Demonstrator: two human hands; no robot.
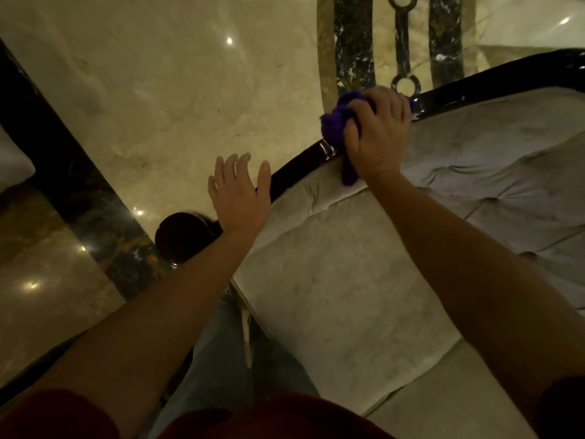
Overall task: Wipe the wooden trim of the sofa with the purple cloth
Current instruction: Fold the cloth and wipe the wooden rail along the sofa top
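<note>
The right hand (378, 134) is gripping the bunched purple cloth (336, 122), pressing it on the dark wooden trim (304, 163) beneath its palm. It should probably be keeping firm, even pressure while following the curve. The left hand (239, 194) is hovering spread, fingers straight, by the trim nearer the body. Pale sofa cushions (332, 280) are lying just right of both hands, and a round dark knob (182, 237) below the left wrist; nothing seems to be blocking the stroke.

top: dark red, short sleeves (57, 413) | forearms: bare | trousers (228, 359): light blue-grey jeans
</note>
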